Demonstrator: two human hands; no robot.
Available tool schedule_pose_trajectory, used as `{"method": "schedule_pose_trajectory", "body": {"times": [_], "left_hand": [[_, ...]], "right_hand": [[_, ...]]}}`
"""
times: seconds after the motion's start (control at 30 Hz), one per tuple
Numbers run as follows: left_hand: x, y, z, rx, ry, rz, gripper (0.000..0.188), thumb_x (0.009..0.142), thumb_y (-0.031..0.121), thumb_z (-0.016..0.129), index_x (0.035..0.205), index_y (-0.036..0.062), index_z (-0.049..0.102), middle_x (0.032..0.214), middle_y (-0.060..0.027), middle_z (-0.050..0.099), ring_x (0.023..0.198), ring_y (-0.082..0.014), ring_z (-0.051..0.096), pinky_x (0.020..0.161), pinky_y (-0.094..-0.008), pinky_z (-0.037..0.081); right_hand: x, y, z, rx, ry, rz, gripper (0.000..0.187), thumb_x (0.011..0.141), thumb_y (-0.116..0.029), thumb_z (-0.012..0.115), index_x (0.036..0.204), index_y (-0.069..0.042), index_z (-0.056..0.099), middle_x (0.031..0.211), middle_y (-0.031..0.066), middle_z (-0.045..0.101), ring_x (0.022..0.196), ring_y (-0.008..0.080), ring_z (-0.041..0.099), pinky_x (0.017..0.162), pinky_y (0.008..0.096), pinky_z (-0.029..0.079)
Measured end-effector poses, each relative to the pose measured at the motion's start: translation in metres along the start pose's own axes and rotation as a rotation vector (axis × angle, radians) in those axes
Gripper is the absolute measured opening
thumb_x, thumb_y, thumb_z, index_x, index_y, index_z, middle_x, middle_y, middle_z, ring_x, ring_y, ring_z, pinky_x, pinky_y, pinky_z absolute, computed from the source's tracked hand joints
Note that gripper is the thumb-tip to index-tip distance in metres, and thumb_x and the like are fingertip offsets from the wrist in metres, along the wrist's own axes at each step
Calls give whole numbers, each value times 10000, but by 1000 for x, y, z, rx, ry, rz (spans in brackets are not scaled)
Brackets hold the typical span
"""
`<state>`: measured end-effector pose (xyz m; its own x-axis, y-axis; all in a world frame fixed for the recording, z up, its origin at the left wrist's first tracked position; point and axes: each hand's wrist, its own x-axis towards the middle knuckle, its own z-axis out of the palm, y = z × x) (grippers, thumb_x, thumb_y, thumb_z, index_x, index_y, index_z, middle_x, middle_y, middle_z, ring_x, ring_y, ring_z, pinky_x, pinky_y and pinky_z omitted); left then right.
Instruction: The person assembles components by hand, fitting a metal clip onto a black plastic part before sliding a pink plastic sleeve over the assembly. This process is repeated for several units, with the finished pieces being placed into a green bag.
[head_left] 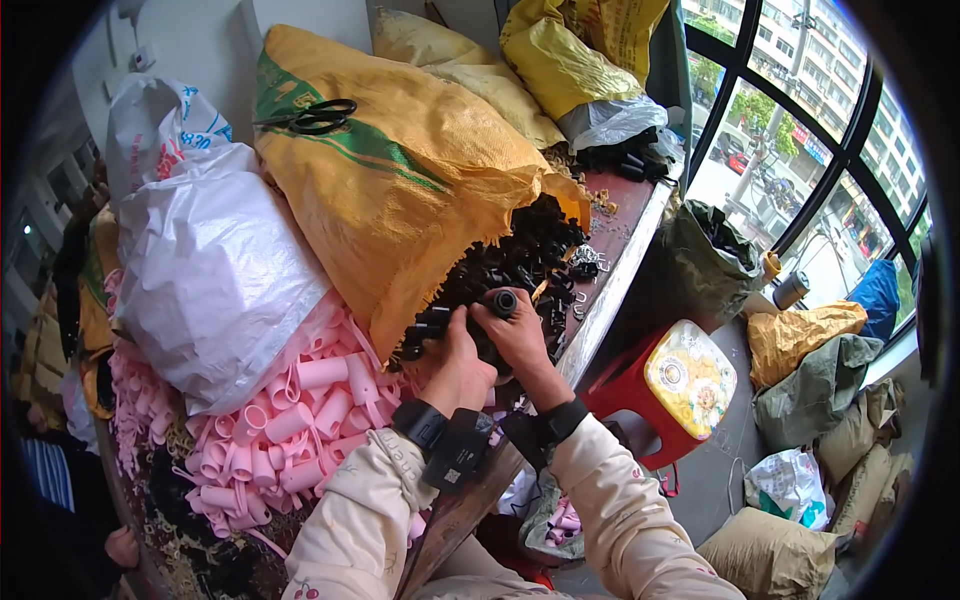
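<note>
My right hand (522, 342) is closed around a short black plastic tube (503, 303), its round open end facing up. Close beside it, my left hand (462, 362) has its fingers curled, with black tubes (432, 318) against its thumb side; what it grips is partly hidden. Both hands are at the mouth of an orange woven sack (390, 200), where many small black plastic parts (525, 245) spill out. Left of my hands lies a heap of pink plastic tubes (290, 425) with thin straps.
Scissors (322, 116) lie on the orange sack. A white sack (215, 270) rests on the pink heap. Metal clips (582, 300) lie near the table's right edge (622, 285). A red stool (640, 400) and several sacks (815, 390) stand right. Another person's hand (122, 548) shows lower left.
</note>
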<state>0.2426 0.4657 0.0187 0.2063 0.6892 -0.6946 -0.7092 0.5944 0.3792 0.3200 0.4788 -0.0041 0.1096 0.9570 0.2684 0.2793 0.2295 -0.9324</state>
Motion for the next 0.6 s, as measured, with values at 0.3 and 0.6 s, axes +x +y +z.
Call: {"method": "schedule_pose_trajectory", "body": {"times": [0.3,0.6], "left_hand": [[-21,-23,-10,-67,4,85,452,739,533,325,1003,208,496,1035,-35,525,987,-247,463,821,-504,292],[-97,-37,-11,-177,27,277,343,732,440,432,906,159,527,919,-58,563,849,-234,531,750,-422,400]], "right_hand": [[-30,-18,-8,326,-13,138,219,659,-185,652,787,-28,568,835,71,491,767,161,525,684,251,416],[-67,-40,-4,406,-85,121,211,691,-169,633,824,-32,543,792,45,507,717,119,503,660,235,413]]}}
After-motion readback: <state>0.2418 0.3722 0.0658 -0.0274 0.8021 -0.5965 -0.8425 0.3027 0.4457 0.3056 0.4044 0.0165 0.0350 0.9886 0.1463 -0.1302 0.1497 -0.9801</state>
